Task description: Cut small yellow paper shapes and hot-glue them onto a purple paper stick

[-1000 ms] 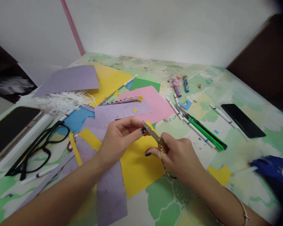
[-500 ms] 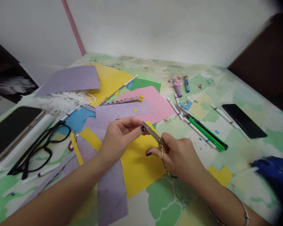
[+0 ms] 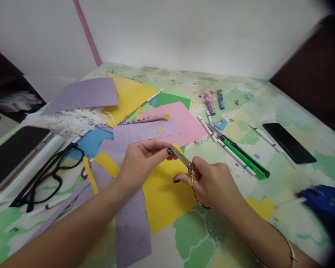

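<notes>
In the middle of the head view my right hand [image 3: 214, 182] grips a pair of scissors [image 3: 184, 159], thumb and fingers at the handles. The blades point up and left, their tips right at the fingertips of my left hand [image 3: 145, 162]. That hand is pinched closed; whatever lies between its fingers is too small or hidden to make out. Beneath both hands lies a yellow paper sheet [image 3: 170, 201]. Just beyond them, a tiny yellow paper cutout [image 3: 160, 131] rests on a purple paper strip [image 3: 145, 130], near a rolled purple paper tube [image 3: 147, 119] with a yellow end.
Black glasses [image 3: 56, 171] and a dark-screened device [image 3: 19, 152] lie at left, near white string [image 3: 78, 121]. Rightward are a green box cutter [image 3: 242, 156], several white markers [image 3: 237, 158], a phone [image 3: 289, 143] and two small decorated rolls [image 3: 221, 99]. Pink paper [image 3: 184, 115] lies behind.
Both hands stay almost in place. My right hand and the scissors have shifted very slightly to the right.
</notes>
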